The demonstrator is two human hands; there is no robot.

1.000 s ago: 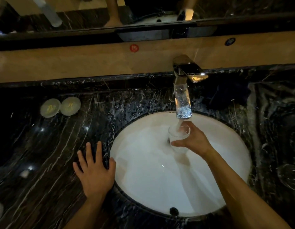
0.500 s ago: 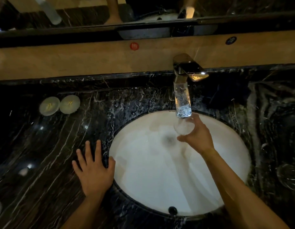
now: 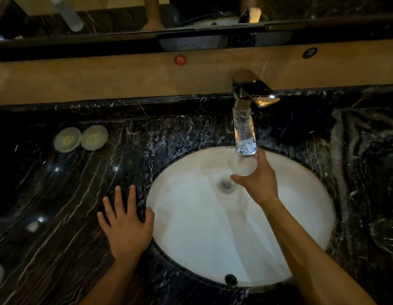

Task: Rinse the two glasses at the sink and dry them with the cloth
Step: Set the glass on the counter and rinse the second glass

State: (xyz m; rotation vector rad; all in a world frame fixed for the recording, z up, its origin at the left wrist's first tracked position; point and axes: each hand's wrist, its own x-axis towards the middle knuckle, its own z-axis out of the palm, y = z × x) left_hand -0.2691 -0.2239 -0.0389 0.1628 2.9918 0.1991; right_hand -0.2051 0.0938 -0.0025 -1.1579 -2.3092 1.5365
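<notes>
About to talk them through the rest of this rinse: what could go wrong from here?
1. The glass looks wet and is held only by the right hand, close under the faucet; it could slip or knock the spout.
2. The second glass sits near the dark counter's right edge, easy to overlook or bump.

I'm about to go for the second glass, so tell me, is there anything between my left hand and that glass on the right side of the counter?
Yes. The left hand rests flat on the counter left of the basin. The second glass stands right of it. Between them lie the open basin and the right forearm, whose hand holds the first glass under the tap.
</notes>
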